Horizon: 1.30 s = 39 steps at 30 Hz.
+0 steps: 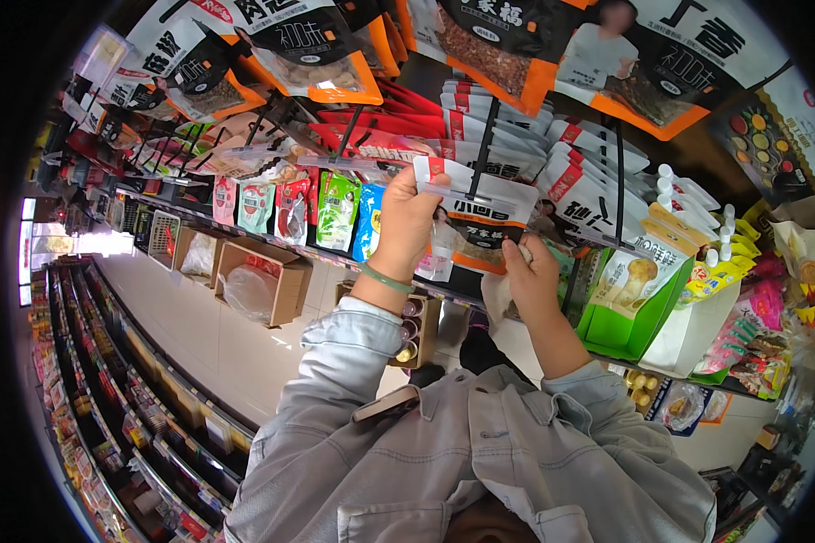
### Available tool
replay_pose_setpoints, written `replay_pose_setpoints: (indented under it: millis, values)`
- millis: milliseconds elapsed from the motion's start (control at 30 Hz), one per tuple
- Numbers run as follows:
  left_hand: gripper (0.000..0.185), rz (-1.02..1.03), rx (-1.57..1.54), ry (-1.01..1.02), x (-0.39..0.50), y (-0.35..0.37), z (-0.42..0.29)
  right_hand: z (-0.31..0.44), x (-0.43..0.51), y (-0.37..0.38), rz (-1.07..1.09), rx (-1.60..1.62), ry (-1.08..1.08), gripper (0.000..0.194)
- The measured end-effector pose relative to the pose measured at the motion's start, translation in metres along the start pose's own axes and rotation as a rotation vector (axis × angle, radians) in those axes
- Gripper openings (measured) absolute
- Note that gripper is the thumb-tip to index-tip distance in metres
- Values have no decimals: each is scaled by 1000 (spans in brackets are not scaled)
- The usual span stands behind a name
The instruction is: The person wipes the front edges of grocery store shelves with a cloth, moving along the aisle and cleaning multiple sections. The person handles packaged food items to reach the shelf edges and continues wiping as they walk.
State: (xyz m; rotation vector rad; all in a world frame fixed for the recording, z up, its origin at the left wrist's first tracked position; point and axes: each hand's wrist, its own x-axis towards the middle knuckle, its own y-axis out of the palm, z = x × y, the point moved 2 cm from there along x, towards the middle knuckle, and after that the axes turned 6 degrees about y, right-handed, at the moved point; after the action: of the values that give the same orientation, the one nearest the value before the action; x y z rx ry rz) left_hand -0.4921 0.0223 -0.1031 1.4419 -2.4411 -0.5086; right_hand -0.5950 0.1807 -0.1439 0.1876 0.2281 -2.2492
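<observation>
My left hand (404, 220) grips the upper left corner of a white, black and orange spice pouch (485, 234) with a clear window, its thumb on the front. At the lower right edge of that pouch, my right hand (535, 271) pinches it between thumb and fingers. A pale, cloth-like piece (497, 297) shows below and beside the right hand; whether that hand holds it is hard to tell. A black display hook (487, 146) ends in a clear label holder that crosses the pouch's front. Whether the pouch hangs on this hook cannot be made out.
More spice pouches (584, 186) hang on hooks to the right, with larger ones (312, 51) overhead. Small colourful pouches (338, 210) stand on the shelf below. A green display box (607, 329) sits right. Cardboard boxes (292, 288) stand on the floor; another shelf row (142, 400) runs left.
</observation>
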Motion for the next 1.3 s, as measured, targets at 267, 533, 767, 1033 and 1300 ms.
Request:
replay_pose_setpoints:
  millis: [267,533,767,1033,1300]
  values:
    - [5,-61,-24,77,3,14,2,16,0,-2,-179,-74,-200,24]
    - [10,-163,153,105,21,16,7,13,-15,-1,-91,-81,-189,22]
    - [23,-340,52,328,-3,-21,16,7,-25,24,182,-119,-209,23]
    - [10,-337,52,-175,-132,-132,35,8,-10,82,337,201,158,48]
    - [11,-431,1,-304,-227,-208,4,-45,49,160,263,579,664,51]
